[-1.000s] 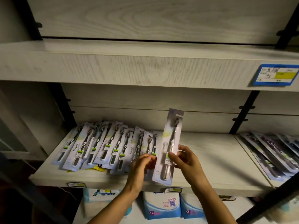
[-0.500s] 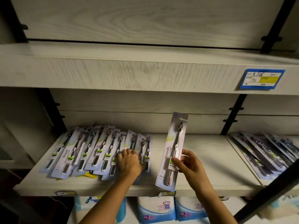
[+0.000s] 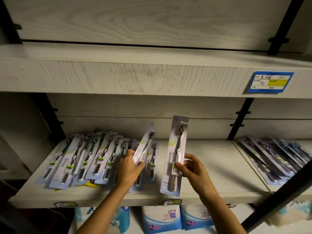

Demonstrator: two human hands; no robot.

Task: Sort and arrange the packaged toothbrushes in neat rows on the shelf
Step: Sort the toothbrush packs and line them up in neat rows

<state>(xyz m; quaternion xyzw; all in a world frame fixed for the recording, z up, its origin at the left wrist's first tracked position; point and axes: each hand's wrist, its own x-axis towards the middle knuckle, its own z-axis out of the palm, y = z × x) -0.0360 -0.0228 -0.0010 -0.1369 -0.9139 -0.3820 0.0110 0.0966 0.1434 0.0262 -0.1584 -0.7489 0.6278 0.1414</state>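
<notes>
Several packaged toothbrushes (image 3: 81,159) lie overlapping in a loose fan on the left part of the pale wooden shelf (image 3: 219,168). My left hand (image 3: 129,168) grips one packaged toothbrush (image 3: 144,147) and holds it tilted up off the right end of that fan. My right hand (image 3: 190,168) pinches another packaged toothbrush (image 3: 176,154) near its middle and holds it upright above the shelf, just right of the fan.
A second pile of darker toothbrush packs (image 3: 273,159) lies on the neighbouring shelf at the right. An upper shelf with a blue price tag (image 3: 270,81) overhangs. Black uprights (image 3: 239,119) stand at the back. Soft blue-white packs (image 3: 162,220) sit on the shelf below.
My left hand went from pressing on the fan to lifting one pack off its right end. My right hand kept its pack upright, nearly in the same place.
</notes>
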